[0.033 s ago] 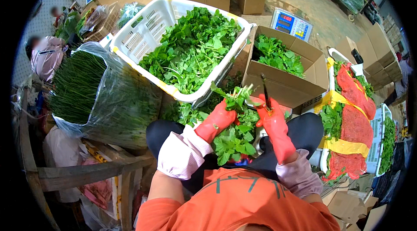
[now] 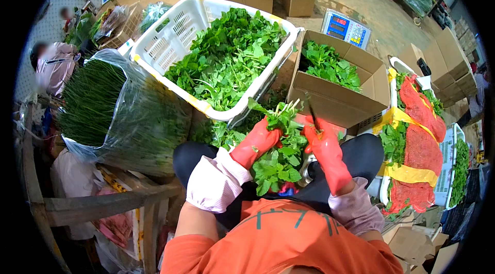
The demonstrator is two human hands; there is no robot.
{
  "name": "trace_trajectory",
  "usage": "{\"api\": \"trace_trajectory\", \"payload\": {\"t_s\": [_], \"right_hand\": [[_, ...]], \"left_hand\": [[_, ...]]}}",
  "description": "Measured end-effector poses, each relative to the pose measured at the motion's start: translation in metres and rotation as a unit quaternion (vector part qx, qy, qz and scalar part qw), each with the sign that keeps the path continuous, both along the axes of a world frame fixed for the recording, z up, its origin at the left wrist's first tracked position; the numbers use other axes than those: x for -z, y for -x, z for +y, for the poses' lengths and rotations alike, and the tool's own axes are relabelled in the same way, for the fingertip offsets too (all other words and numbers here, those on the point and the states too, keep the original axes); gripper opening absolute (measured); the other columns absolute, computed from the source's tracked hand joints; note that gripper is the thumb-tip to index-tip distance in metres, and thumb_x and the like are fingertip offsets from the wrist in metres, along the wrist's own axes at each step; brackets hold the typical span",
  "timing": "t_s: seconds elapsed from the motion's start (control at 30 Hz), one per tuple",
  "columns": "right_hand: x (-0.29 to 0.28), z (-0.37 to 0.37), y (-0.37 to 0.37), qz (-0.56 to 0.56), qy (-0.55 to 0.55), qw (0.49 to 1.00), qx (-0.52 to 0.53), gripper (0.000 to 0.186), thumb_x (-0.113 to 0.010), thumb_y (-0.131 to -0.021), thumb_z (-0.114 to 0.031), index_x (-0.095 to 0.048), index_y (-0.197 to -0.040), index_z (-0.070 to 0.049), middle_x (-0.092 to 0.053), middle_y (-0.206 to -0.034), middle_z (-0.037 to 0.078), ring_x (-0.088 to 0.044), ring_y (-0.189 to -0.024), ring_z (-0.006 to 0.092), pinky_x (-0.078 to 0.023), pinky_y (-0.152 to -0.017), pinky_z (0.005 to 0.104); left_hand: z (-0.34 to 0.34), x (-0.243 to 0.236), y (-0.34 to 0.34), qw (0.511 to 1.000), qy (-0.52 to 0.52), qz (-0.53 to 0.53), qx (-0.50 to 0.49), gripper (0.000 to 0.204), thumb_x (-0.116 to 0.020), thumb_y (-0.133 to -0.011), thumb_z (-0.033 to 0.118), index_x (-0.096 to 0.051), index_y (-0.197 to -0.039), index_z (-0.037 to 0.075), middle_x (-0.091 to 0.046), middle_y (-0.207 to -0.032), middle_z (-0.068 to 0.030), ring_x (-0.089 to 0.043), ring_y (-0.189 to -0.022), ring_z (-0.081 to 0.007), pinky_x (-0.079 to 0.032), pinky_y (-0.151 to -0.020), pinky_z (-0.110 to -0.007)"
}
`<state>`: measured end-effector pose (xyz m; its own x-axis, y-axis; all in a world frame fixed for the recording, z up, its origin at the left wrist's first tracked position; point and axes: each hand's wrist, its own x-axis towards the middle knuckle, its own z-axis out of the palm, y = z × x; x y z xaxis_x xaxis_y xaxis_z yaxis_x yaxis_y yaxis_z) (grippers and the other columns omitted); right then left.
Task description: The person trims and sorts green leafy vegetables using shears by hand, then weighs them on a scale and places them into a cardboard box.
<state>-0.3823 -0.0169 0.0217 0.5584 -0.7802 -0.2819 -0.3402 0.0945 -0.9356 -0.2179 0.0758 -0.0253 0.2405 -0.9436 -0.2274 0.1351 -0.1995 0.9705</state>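
Note:
In a red glove, my left hand [image 2: 260, 142] is closed round a bunch of leafy green stems [image 2: 281, 163]. The cut stem ends point up and away from me, while the leaves hang down between my knees. Just to the right, my right hand [image 2: 324, 145], also gloved in red, grips a slim dark knife-like tool [image 2: 311, 108] that sticks up past the fingers. The tool's lower part is hidden in the glove. Beyond my hands stands a white plastic basket [image 2: 149, 75] heaped with leafy greens [image 2: 227, 62].
An open cardboard box [image 2: 335, 101] with greens stands beyond my right hand, a digital scale [image 2: 346, 29] behind it. On the right lie red mesh sacks [image 2: 417, 153]. Left are a bag of long green stalks [image 2: 149, 129], a wooden rail [image 2: 108, 207] and a person in pink [image 2: 56, 68].
The dark tool has tipped to the left and lower beside the stem ends. My right hand has turned slightly, and the bunch in my left hand has shifted a little.

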Motion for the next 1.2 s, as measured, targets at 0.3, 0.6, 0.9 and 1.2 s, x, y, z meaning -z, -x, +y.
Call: {"api": "trace_trajectory", "payload": {"t_s": [0.3,0.6,0.9,1.2], "right_hand": [[0.038,-0.003,-0.005,0.289,0.207,0.916,-0.184,0.023,-0.056,-0.079,-0.025,-0.056,-0.095,-0.008,-0.065,-0.086,0.020,-0.062,-0.081,0.0379,-0.049,-0.070,0.0462],[0.009,0.011,-0.002,0.320,0.041,0.933,-0.157,0.018,-0.057,-0.081,-0.020,-0.055,-0.092,-0.007,-0.065,-0.076,0.016,-0.065,-0.071,0.0263,-0.050,-0.057,0.0424],[0.052,0.008,0.018,0.126,-0.144,0.981,0.016,0.024,-0.058,-0.088,-0.020,-0.057,-0.108,-0.006,-0.065,-0.083,0.008,-0.059,-0.051,0.0179,-0.049,-0.051,0.0299],[-0.008,-0.015,-0.004,-0.156,-0.146,0.977,-0.004,0.021,-0.068,-0.082,-0.017,-0.056,-0.096,-0.006,-0.062,-0.090,0.004,-0.057,-0.072,0.0107,-0.048,-0.052,0.0242]], "left_hand": [[0.006,-0.005,0.016,0.891,-0.060,-0.448,0.047,0.021,-0.058,-0.079,0.015,-0.059,-0.098,0.006,-0.062,-0.082,-0.0198,-0.058,-0.078,-0.0424,-0.047,-0.066,-0.045],[0.013,-0.002,0.010,0.887,0.017,-0.457,0.061,0.025,-0.062,-0.073,0.014,-0.059,-0.097,0.006,-0.061,-0.088,-0.0198,-0.057,-0.083,-0.0413,-0.048,-0.069,-0.046],[0.014,-0.029,-0.015,0.983,0.062,0.160,-0.061,0.015,-0.052,-0.092,0.012,-0.056,-0.102,0.001,-0.063,-0.086,-0.0101,-0.051,-0.054,-0.0137,-0.042,-0.048,-0.026],[-0.006,-0.053,0.012,0.962,-0.016,-0.234,0.144,0.021,-0.059,-0.083,0.018,-0.062,-0.100,0.006,-0.062,-0.073,-0.0097,-0.059,-0.063,-0.0248,-0.046,-0.057,-0.035]]}}
